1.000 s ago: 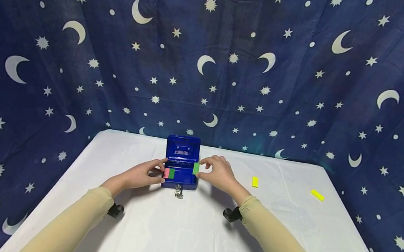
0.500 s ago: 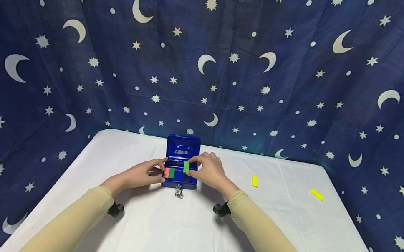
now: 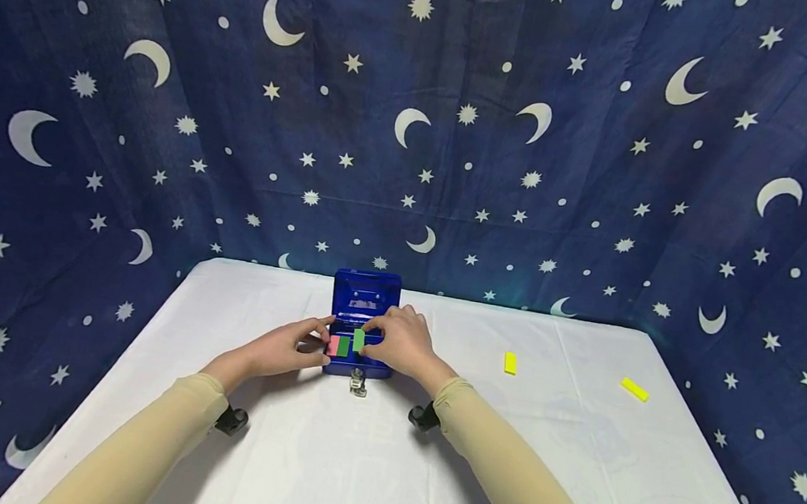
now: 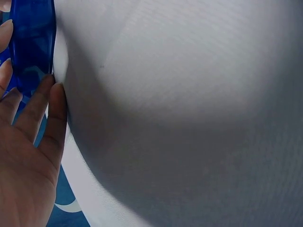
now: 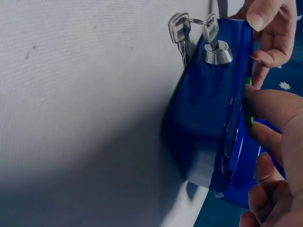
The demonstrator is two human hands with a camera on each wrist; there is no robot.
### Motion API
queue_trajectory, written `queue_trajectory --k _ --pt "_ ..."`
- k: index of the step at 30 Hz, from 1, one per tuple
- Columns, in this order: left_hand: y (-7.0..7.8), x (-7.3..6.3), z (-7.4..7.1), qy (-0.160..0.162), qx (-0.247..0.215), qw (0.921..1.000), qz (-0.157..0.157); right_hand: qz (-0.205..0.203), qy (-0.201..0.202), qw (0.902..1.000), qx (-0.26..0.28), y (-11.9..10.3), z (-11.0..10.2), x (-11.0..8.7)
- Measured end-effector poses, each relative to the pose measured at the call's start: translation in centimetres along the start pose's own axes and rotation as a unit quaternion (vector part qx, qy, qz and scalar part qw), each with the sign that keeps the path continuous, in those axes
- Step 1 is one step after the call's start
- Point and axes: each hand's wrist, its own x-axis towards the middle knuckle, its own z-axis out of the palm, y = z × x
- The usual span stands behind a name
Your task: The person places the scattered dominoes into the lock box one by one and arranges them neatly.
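Observation:
A blue metal cash box (image 3: 375,373) stands on the table with its lid raised and a key in its front lock. My left hand (image 3: 286,347) holds the box's left side, thumb at the front corner and fingers along the wall. A pink block (image 3: 333,346) and a dark green block (image 3: 343,346) lie side by side in the left part of the box. Between thumb and finger, my right hand (image 3: 403,342) pinches a light green block (image 3: 358,340) inside the box, just right of the dark green one. In the right wrist view, only a sliver of green block (image 5: 248,118) shows.
Two yellow blocks, a nearer one (image 3: 510,363) and a farther one (image 3: 634,390), lie to the right on the white table (image 3: 361,474). Keys (image 5: 180,33) hang at the box's front. A dark blue curtain (image 3: 414,169) with moons and stars closes off the back.
My right hand has carried the light green block left, from the box's right wall to beside the dark green block. The left hand has stayed put.

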Motion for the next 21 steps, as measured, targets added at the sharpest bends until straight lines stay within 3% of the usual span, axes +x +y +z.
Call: queue_trajectory --k 21 --pt "0.2 -0.2 0.0 0.001 -0.004 0.9999 -0.014 -0.009 -0.02 0.9982 -0.056 -0.8 1.4 0.4"
